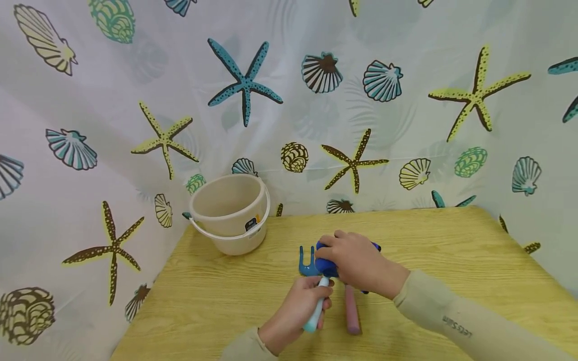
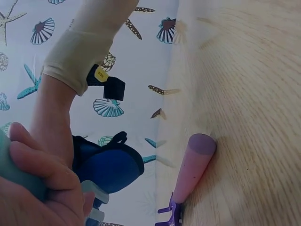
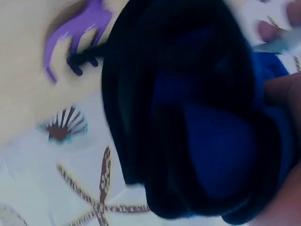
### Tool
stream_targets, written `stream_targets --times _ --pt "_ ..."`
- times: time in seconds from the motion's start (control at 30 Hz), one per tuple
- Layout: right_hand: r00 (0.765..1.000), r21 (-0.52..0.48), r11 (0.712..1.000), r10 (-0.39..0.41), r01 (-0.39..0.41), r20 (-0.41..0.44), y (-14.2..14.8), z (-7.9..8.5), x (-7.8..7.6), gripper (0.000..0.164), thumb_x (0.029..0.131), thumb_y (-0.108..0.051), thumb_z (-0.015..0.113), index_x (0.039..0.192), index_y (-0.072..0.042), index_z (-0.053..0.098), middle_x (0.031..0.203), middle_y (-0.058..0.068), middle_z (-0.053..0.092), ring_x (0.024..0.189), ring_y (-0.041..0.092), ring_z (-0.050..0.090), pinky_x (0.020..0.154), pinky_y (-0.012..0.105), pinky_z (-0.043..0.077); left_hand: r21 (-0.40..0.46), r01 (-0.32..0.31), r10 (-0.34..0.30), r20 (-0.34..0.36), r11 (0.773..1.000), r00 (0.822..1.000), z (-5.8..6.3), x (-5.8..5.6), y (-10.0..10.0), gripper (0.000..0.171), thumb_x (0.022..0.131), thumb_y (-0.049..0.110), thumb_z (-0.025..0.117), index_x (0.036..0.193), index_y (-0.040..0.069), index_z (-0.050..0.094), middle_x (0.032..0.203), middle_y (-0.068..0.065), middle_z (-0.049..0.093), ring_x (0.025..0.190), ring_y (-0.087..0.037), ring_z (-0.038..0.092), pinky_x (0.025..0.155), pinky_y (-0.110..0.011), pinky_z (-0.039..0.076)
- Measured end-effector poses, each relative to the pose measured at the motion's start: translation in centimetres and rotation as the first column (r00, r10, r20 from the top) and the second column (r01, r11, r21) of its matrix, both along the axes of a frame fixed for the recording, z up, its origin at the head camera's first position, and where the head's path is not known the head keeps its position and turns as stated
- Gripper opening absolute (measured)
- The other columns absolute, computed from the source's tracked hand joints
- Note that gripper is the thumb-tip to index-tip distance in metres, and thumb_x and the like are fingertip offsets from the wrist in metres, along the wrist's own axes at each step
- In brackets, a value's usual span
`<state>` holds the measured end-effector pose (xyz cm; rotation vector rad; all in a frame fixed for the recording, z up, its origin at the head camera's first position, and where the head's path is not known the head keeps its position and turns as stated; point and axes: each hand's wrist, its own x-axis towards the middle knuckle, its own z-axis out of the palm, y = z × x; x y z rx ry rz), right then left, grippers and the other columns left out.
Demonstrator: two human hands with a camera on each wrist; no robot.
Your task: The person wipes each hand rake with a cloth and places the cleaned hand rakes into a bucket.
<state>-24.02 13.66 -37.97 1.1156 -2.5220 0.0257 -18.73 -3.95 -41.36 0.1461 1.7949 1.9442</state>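
My left hand [image 1: 300, 303] grips the pale teal handle [image 1: 316, 313] of a small hand fork, its blue prongs [image 1: 307, 268] pointing away from me. The right hand [image 1: 358, 258] holds a blue cloth piece with black trim [image 3: 221, 150] at the handle's upper end, covering part of the tool's head. A small loop stands out from the cloth's black edge in the left wrist view. Beneath the right hand, a hand rake with a pink handle [image 1: 352, 313] lies on the table. Its curved purple prongs [image 3: 77, 33] show in the right wrist view.
A cream bucket [image 1: 244, 245] with a white carrying handle stands at the table's back left corner. The wood-grain table [image 1: 217, 301] ends against a white curtain [image 1: 280, 30] printed with shells and starfish, hanging behind it and along both sides.
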Motion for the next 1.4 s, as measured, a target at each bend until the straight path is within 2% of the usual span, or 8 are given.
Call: stream_targets --times 0.17,0.37,0.6,0.77,1.03,1.23,1.33,1.4 --pt "0.98 0.084 0.996 -0.012 0.029 -0.196 0.7 -0.6 -0.6 0.041 0.072 -0.01 0.088 0.108 -0.022 0.073 0.115 0.003 0.066 0.09 0.023 0.061 0.071 0.036 0.058 0.0 0.0 0.0 0.002 1.0 1.0 0.1 0.0 0.1 0.022 0.098 0.012 0.056 0.114 -0.003 0.06 0.07 -0.001 0.052 0.039 -0.008 0.041 0.037 -0.019 0.04" --pt "0.914 0.148 0.989 0.041 0.021 -0.403 1.1 -1.2 -0.6 0.035 0.081 -0.016 0.085 0.112 -0.018 0.069 0.121 0.006 0.064 0.095 0.028 0.062 0.072 0.036 0.055 0.017 -0.038 0.038 0.007 0.999 0.999 0.0 -0.2 -0.2 0.028 0.098 0.012 0.056 0.121 -0.004 0.057 0.07 -0.001 0.052 0.041 -0.007 0.041 0.036 -0.018 0.039" --pt "0.995 -0.05 0.998 0.018 -0.023 -0.095 1.3 -1.3 0.6 0.048 0.071 -0.017 0.091 0.114 -0.023 0.072 0.119 0.002 0.065 0.093 0.022 0.063 0.075 0.038 0.059 0.054 -0.046 0.047 -0.009 0.997 0.999 -0.4 -0.4 -0.3 0.017 0.096 0.011 0.056 0.108 -0.001 0.056 0.068 -0.001 0.051 0.039 -0.007 0.04 0.036 -0.019 0.04" --pt "0.998 -0.123 0.992 0.028 -0.02 0.059 1.4 -0.9 0.9 0.046 0.077 -0.002 0.079 0.115 -0.025 0.073 0.122 0.002 0.065 0.105 0.022 0.066 0.079 0.041 0.061 0.057 -0.038 0.039 -0.003 0.998 0.999 -0.5 -0.4 -0.3 0.011 0.095 0.011 0.057 0.1 0.001 0.055 0.068 -0.001 0.051 0.038 -0.007 0.04 0.036 -0.019 0.039" --pt "0.988 -0.029 0.999 -0.025 0.021 -0.149 1.9 -1.7 0.1 0.055 0.065 -0.013 0.094 0.115 -0.019 0.071 0.121 0.006 0.065 0.091 0.026 0.062 0.074 0.04 0.058 0.058 -0.036 0.036 0.016 0.998 0.999 -0.2 0.1 -0.2 0.024 0.097 0.01 0.056 0.117 -0.002 0.057 0.069 0.0 0.051 0.046 -0.008 0.043 0.036 -0.018 0.039" --pt "0.915 0.064 0.997 -0.011 0.04 -0.403 2.1 -1.7 0.1 0.044 0.077 -0.009 0.087 0.115 -0.015 0.067 0.122 0.009 0.062 0.09 0.03 0.059 0.071 0.039 0.054 0.086 -0.05 0.049 0.012 0.995 0.999 0.0 0.1 -0.3 0.026 0.096 0.011 0.055 0.119 -0.003 0.056 0.068 0.0 0.049 0.046 -0.007 0.042 0.035 -0.018 0.038" --pt "0.899 0.092 0.993 -0.024 0.071 -0.437 2.2 -1.6 0.6 0.038 0.08 -0.009 0.084 0.113 -0.014 0.066 0.121 0.01 0.061 0.088 0.03 0.057 0.071 0.039 0.053 0.092 -0.059 0.058 0.014 0.994 0.998 0.1 0.0 -0.5 0.027 0.096 0.01 0.055 0.12 -0.003 0.055 0.069 0.0 0.049 0.049 -0.007 0.043 0.035 -0.018 0.039" --pt "0.92 0.073 0.995 -0.036 0.07 -0.391 2.2 -1.5 0.9 0.041 0.077 -0.012 0.087 0.112 -0.016 0.067 0.12 0.008 0.062 0.088 0.029 0.058 0.07 0.039 0.053 0.092 -0.068 0.068 0.007 0.993 0.998 0.1 -0.1 -0.6 0.028 0.096 0.01 0.055 0.121 -0.003 0.055 0.069 -0.001 0.049 0.051 -0.007 0.043 0.035 -0.018 0.039"
